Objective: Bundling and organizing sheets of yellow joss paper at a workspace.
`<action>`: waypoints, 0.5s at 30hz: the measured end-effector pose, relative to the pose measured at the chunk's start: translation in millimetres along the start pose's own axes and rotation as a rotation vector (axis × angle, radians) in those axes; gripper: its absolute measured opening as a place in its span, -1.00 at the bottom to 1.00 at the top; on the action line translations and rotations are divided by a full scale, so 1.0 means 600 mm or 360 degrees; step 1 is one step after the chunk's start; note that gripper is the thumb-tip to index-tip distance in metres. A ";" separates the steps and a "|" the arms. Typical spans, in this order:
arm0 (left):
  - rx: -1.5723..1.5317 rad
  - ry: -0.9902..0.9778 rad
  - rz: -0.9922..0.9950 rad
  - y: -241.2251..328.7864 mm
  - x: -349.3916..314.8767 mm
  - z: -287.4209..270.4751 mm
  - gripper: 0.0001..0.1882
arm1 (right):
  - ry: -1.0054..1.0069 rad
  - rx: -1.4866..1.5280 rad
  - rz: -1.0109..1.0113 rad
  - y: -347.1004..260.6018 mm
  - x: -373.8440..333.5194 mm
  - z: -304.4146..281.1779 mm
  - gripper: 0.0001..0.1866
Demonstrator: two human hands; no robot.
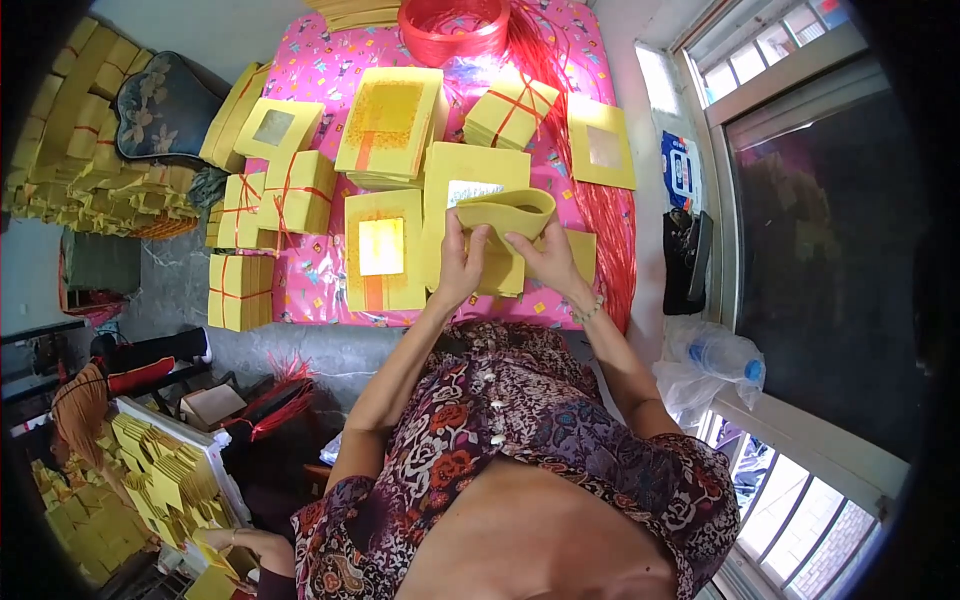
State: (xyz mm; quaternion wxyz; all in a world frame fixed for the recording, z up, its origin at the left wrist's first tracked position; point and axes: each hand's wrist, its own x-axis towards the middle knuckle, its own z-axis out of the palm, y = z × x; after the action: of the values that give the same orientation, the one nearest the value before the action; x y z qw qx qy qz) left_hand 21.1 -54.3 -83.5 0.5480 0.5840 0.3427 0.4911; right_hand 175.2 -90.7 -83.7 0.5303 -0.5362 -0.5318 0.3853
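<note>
Gripping a bowed yellow paper sheaf [500,227] by both sides, the person's left hand [464,262] and right hand [549,262] are holding it above a rectangular yellow paper stack [480,163] on a pink-covered bench [312,290]; blocky yellow paper bundles [240,313] are standing leftward and a round red plastic coil [455,45] is sitting beyond.

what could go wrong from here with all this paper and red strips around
The yellow paper is bent into a curve between the left hand and right hand, so it might crease or spring loose.

Red strips lie close to the right wrist's bracelet and could snag.

A tied bundle at the table's left edge may get knocked off.
</note>
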 end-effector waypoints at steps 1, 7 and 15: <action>0.0000 -0.0002 -0.0002 0.000 0.001 0.001 -0.78 | 0.0002 0.0000 0.0002 0.004 0.000 0.000 -0.46; 0.0017 0.0023 0.0024 0.001 0.004 0.005 -0.78 | -0.0011 0.0294 0.0108 0.019 0.000 0.001 -0.46; -0.0150 -0.0048 -0.0323 0.015 0.063 -0.009 -0.73 | 0.0047 0.0215 0.0081 -0.019 0.044 -0.007 -0.45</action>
State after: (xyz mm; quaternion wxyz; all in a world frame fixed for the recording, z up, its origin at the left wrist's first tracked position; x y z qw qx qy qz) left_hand 25.4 -18.5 -67.3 0.6269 0.5273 0.3682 0.4397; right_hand 180.8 -67.0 -67.8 0.5631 -0.5181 -0.4831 0.4256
